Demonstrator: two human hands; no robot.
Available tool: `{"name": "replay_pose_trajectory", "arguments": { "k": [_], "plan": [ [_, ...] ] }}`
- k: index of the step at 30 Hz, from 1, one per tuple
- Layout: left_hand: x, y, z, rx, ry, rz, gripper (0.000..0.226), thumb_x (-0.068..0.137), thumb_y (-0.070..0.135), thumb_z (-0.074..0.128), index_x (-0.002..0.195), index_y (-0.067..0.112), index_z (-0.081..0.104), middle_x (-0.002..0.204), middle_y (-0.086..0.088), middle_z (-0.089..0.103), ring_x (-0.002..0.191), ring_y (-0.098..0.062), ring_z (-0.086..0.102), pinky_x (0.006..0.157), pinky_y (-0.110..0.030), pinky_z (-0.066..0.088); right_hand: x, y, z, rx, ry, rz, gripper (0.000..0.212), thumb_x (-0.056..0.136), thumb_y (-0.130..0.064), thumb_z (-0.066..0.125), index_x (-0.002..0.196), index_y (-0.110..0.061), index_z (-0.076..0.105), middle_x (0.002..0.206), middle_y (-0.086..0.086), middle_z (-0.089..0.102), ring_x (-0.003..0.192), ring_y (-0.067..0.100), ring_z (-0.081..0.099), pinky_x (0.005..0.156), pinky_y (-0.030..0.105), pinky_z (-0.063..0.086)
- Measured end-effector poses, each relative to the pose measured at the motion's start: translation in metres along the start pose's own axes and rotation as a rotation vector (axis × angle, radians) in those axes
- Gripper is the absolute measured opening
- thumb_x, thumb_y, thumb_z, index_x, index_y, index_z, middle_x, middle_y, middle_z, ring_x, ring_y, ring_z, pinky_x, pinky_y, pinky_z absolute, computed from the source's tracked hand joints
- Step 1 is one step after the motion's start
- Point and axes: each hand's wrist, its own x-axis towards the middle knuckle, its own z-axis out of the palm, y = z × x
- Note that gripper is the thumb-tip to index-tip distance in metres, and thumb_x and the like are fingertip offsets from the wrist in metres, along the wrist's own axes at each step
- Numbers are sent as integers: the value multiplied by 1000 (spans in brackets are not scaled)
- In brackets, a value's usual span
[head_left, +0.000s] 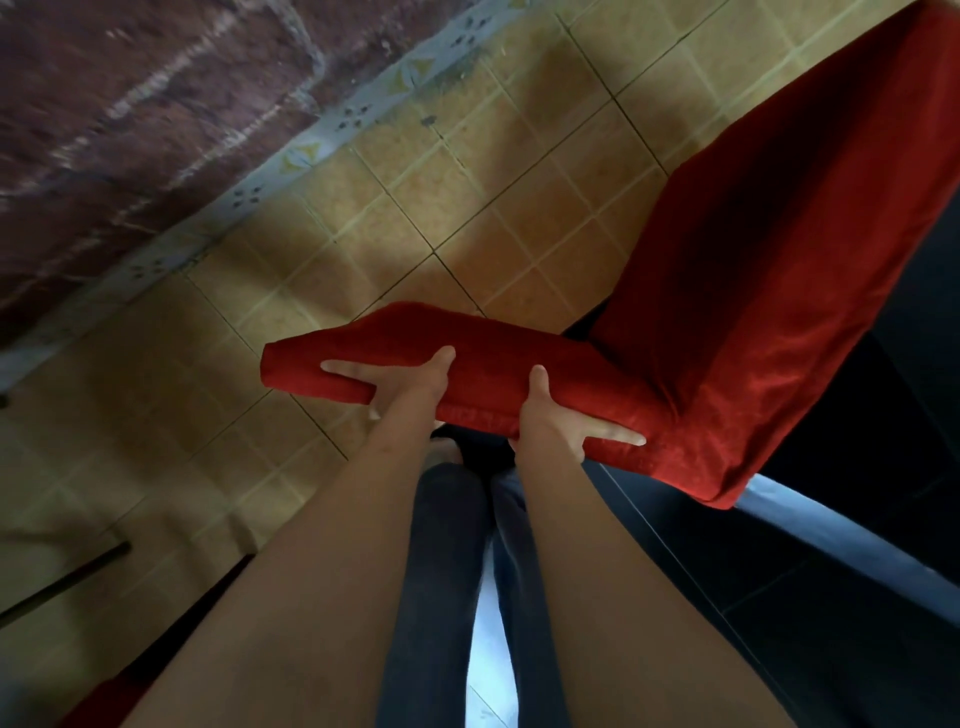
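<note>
A long red velvet cloth (753, 260) runs from the upper right down to the middle, where its end is folded into a thick roll (498, 358). My left hand (400, 382) grips the left part of the roll, thumb on top, index finger stretched along the front. My right hand (556, 415) grips the roll further right, thumb up over it, one finger pointing right along the lower edge. The roll is held in the air above my legs.
Tan floor tiles (415, 218) with a patterned pale border (322, 135) meet a dark red wall (130, 104) at the upper left. A dark surface with a pale edge (831, 530) lies at the right. My legs in dark jeans (441, 571) stand below.
</note>
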Motion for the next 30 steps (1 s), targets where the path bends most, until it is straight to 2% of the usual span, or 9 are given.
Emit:
{"name": "replay_pose_trajectory", "arguments": {
  "k": [5,7,10,15,18,22,24,27,30],
  "plan": [
    [10,5,-6,47,-134,-6,151,63,66,77,120,23,-57,123,-24,59,99,-35,66,92,-49,51,-5,20,-21,-99,-72,-230,124,85,-42,71,143,-29,-38,129,26,52,105,39,62,86,42,53],
    [13,4,-12,100,-195,12,151,62,68,75,118,22,-57,124,-21,61,97,-32,68,91,-46,52,-8,32,-32,-186,-65,-325,121,86,-36,71,144,-31,-34,122,20,57,109,36,59,91,40,49],
    [13,-6,-23,176,-265,73,152,59,73,72,123,22,-56,128,-16,61,98,-28,68,83,-39,51,-7,42,-39,-283,-90,-437,115,86,-32,71,151,-29,-23,80,-4,56,88,20,53,87,29,41],
    [21,-30,-49,363,-252,329,145,64,67,73,117,35,-58,144,-20,43,121,-39,52,101,-52,45,-11,41,-29,-325,-80,-476,111,85,-31,73,152,-33,-15,135,21,50,119,36,54,102,46,46],
    [27,-41,-79,462,-202,469,139,64,57,80,133,47,-41,140,-30,32,117,-43,50,101,-53,44,-18,43,-21,-427,-29,-554,111,82,-30,76,154,-30,-8,136,19,50,116,34,57,95,43,51],
    [44,-53,-110,722,-27,652,124,71,47,82,144,52,-19,152,-34,-4,143,-52,-4,110,-67,19,-30,51,2,-881,96,-788,104,78,-37,79,154,-30,8,134,14,43,116,33,52,76,40,48],
    [54,-49,-117,715,8,740,114,75,39,81,148,51,-6,155,-26,-18,143,-49,-15,107,-73,19,-35,52,17,-1126,234,-938,99,77,-42,78,152,-30,15,134,16,34,118,32,43,75,39,47],
    [72,-33,-118,693,-11,837,104,72,32,84,148,45,16,158,-19,-6,144,-48,2,102,-74,27,-37,50,37,-1391,332,-1073,103,72,-49,79,151,-32,16,149,18,18,135,36,23,103,48,34],
    [90,-20,-120,656,-106,944,94,64,30,88,142,38,35,153,-14,19,137,-42,22,97,-65,40,-29,45,51,-1491,197,-1063,118,66,-50,84,153,-35,6,159,12,7,147,35,-1,114,60,8]
  ]
}}
